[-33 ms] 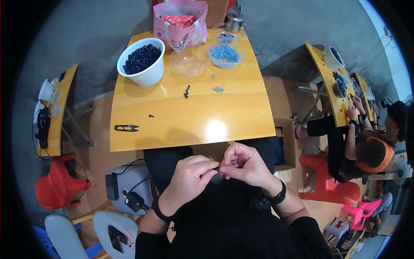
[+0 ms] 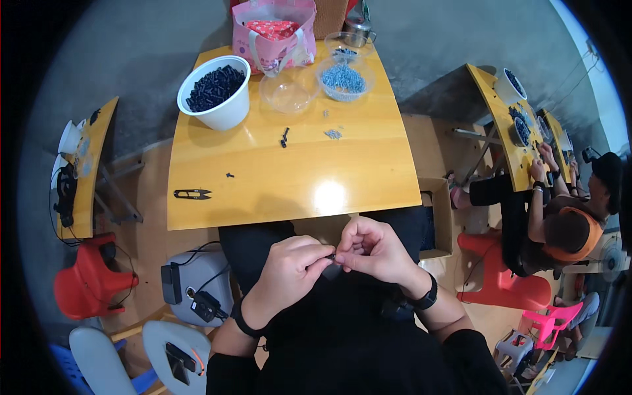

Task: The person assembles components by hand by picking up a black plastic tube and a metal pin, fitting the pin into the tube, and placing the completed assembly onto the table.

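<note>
My left hand (image 2: 293, 266) is closed in a pinch on a small black piece (image 2: 331, 257), held just past the table's near edge, above my lap. The fingertips of my right hand (image 2: 372, 247) pinch at the other end of the same piece, thumb against forefinger. Fingers cover most of it, so its exact shape cannot be made out. On the table in front lie a few loose black parts (image 2: 284, 138), a little heap of small silvery pieces (image 2: 334, 134), one tiny black part (image 2: 230, 175) and black thread snips (image 2: 193, 194).
Farther back on the yellow table (image 2: 263, 204) stand a white tub (image 2: 234, 108) of black parts, a clear lid (image 2: 288, 95), a clear bowl (image 2: 343, 80) of silvery pieces and a pink bag (image 2: 275, 46). An open cardboard box (image 2: 438, 217) sits right of my legs. A person (image 2: 559, 217) works at another table.
</note>
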`<state>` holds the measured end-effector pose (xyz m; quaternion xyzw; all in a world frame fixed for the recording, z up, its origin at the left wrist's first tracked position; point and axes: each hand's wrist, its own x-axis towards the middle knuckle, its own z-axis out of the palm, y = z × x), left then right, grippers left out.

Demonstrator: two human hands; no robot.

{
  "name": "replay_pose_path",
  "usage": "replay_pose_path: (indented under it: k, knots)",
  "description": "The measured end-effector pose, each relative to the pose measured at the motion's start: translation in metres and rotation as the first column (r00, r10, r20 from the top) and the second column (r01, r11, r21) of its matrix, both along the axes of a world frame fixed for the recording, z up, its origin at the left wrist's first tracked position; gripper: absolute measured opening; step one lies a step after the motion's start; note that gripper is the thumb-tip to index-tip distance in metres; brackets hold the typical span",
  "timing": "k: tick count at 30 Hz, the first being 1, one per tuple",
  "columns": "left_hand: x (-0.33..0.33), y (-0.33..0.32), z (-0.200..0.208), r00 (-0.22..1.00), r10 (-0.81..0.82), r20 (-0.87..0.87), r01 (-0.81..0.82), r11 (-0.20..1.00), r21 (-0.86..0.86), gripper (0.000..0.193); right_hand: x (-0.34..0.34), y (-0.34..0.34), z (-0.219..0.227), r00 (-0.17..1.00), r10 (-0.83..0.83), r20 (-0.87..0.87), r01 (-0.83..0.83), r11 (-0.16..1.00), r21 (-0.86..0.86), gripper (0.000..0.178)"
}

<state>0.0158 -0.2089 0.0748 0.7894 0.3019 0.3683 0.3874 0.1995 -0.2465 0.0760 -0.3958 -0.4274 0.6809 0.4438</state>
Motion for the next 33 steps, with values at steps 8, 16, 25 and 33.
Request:
replay_pose_path:
  k: [8,16,25,33]
  knots:
    - [0.008,0.004,-0.001,0.99,-0.022,-0.139,0.032,0.997,0.072,0.013,0.009,0.017,0.0,0.932,0.088,0.353,-0.132,0.986,0.103,0.018]
    - [0.008,0.005,-0.009,0.965,-0.022,-0.261,0.034,0.999,0.039,0.009,0.006,0.03,-0.007,0.916,0.236,0.325,-0.233,0.971,-0.049,0.017]
    - [-0.007,0.017,-0.018,0.964,0.005,-0.266,-0.018,0.999,-0.045,0.011,-0.006,0.054,-0.025,0.891,0.365,0.271,-0.336,0.93,-0.147,0.016]
    - [-0.014,0.016,-0.034,1.0,0.022,-0.009,-0.024,0.952,-0.305,0.011,-0.006,0.043,-0.071,0.952,0.297,0.074,-0.286,0.95,-0.128,0.021]
